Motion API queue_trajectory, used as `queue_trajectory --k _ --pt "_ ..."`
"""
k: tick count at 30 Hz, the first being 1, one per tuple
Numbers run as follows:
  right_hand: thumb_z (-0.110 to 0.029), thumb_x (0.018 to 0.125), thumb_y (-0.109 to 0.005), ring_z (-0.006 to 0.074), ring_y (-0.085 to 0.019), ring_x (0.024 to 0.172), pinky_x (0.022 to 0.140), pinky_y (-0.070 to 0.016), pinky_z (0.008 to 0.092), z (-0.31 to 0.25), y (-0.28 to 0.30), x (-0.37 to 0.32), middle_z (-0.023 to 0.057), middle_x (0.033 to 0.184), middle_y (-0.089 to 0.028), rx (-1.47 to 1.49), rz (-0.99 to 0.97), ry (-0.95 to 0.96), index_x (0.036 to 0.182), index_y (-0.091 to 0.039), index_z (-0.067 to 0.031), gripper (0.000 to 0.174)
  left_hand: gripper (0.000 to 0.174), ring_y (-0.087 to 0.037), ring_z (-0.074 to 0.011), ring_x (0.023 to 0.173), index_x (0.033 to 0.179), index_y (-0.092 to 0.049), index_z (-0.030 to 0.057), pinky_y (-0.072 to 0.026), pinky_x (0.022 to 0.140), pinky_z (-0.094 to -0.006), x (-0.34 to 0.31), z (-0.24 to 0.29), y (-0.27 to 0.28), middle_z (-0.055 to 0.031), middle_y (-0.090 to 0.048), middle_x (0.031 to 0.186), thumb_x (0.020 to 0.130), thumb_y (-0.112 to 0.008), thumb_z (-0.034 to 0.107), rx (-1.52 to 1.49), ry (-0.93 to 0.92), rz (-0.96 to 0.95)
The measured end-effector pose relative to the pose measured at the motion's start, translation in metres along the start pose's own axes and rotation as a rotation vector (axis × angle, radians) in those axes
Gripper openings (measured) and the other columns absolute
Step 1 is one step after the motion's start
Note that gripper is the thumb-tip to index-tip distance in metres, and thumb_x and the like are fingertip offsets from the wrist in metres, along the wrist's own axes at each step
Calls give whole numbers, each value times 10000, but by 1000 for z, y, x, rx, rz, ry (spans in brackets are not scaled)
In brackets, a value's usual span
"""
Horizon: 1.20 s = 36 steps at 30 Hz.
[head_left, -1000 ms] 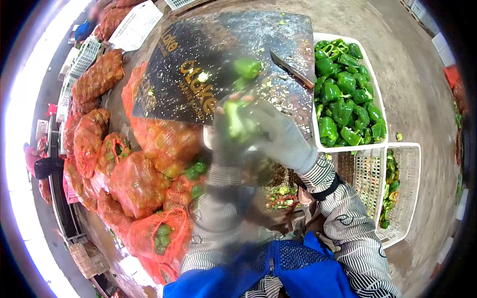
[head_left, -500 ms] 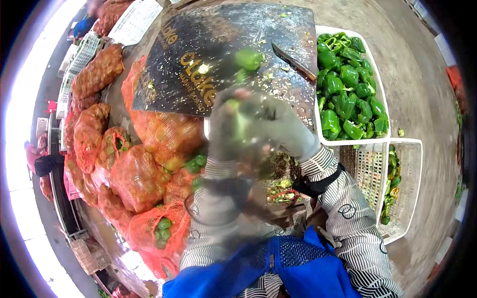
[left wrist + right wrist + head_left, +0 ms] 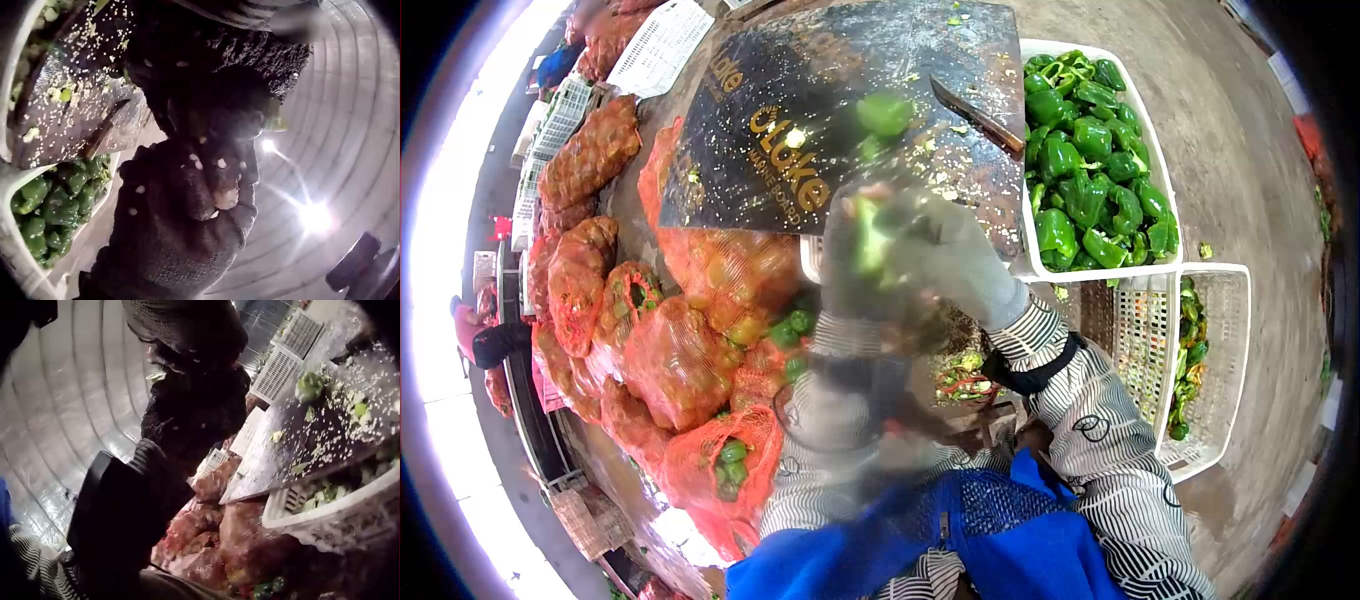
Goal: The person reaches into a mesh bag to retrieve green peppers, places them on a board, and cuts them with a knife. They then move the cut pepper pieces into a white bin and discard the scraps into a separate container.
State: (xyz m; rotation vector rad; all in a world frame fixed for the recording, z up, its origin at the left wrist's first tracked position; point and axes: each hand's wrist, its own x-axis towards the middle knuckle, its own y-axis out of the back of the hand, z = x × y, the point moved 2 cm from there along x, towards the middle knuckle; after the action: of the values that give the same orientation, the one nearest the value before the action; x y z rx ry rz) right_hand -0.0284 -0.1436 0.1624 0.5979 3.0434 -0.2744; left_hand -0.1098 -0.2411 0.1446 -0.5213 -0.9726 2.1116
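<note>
Both gloved hands meet just in front of the near edge of a dark cutting board [image 3: 730, 165]. A green bell pepper [image 3: 870, 235], its pale inside partly showing, is between them. My left hand [image 3: 840, 265] grips it from the left. From the right, my right hand [image 3: 970, 265] has its fingers curled in against it; smears on the head view blur this contact. White seeds dot the right glove [image 3: 169, 231] in the left wrist view. Beyond the hands, another green pepper [image 3: 885, 115] lies on the board. A knife [image 3: 980, 115] rests near the board's right edge.
A white crate [image 3: 1175, 225] full of green peppers stands right of the board. Below it is a white basket [image 3: 1235, 370] with peppers and scraps. Red mesh sacks [image 3: 680, 360] crowd the left side. Seeds and scraps litter the board.
The right hand's fingers, more extended a second ago, have curled in closer around the pepper. The head view has shifted slightly; the knife and the other pepper stay on the board.
</note>
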Motion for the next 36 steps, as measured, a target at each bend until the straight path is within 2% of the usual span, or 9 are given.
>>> queue_trajectory --k 5,7,15,17,19,23,28,33,36 --pt "-108 762 -705 270 -591 1064 948 -454 347 -1 -1 1 180 1093 -621 -139 -86 92 1268 -526 -7 546 300 -590 -230 1027 1105 -556 49 -509 895 -391 7 -1 27 -90 -589 1088 996 -503 324 28 4 -33" --pt "-85 760 -687 285 -597 1054 945 -456 360 3 -1 0 186 1106 -620 -214 -85 116 1286 -510 -7 561 296 -586 -231 1037 1103 -555 50 -507 906 -394 7 -5 21 -91 -587 1100 994 -507 322 -397 156 -156" --pt "-145 769 -731 347 -607 1040 922 -457 381 1 1 0 253 1137 -610 -360 -244 4 1275 -488 45 592 433 -598 -196 939 1120 -576 28 -503 840 -328 5 3 43 -104 -607 1048 974 -502 428 592 -77 -41" --pt "-154 772 -729 365 -592 1070 929 -450 396 13 0 0 259 1156 -600 -322 -225 60 1276 -487 58 599 397 -600 -213 962 1161 -565 29 -505 858 -349 1 2 53 -110 -602 1071 981 -504 377 411 8 -41" --pt "-156 768 -735 379 -576 1078 932 -441 417 20 -5 1 267 1149 -593 -414 -157 93 1239 -506 58 566 265 -631 -171 883 1078 -575 49 -543 737 -311 -1 6 61 -57 -614 1040 989 -523 294 1282 -189 -44" --pt "-152 742 -760 390 -574 993 874 -449 432 40 -19 2 230 1030 -600 -242 -12 192 1129 -542 26 479 268 -651 -176 851 1074 -594 53 -555 740 -302 -3 -3 62 -65 -638 994 985 -528 297 150 166 120" --pt "-142 758 -753 369 -584 964 853 -452 441 20 -28 -5 207 980 -596 -449 85 201 1112 -551 4 433 274 -643 -187 890 1021 -599 61 -554 794 -329 -1 -1 58 -70 -646 966 980 -530 322 -198 109 69" --pt "-176 783 -704 330 -643 835 721 -530 425 22 -33 -4 188 1125 -558 -965 -91 287 1205 -482 15 513 283 -642 -166 845 1006 -604 67 -557 740 -299 -2 -2 53 -60 -649 935 973 -549 342 -351 116 125" --pt "-174 814 -650 289 -668 805 651 -553 360 17 -34 -5 178 1153 -552 -1098 -136 175 1204 -476 10 466 262 -613 -119 779 1013 -602 92 -541 656 -273 -1 -2 70 -26 -614 871 979 -545 345 206 31 302"
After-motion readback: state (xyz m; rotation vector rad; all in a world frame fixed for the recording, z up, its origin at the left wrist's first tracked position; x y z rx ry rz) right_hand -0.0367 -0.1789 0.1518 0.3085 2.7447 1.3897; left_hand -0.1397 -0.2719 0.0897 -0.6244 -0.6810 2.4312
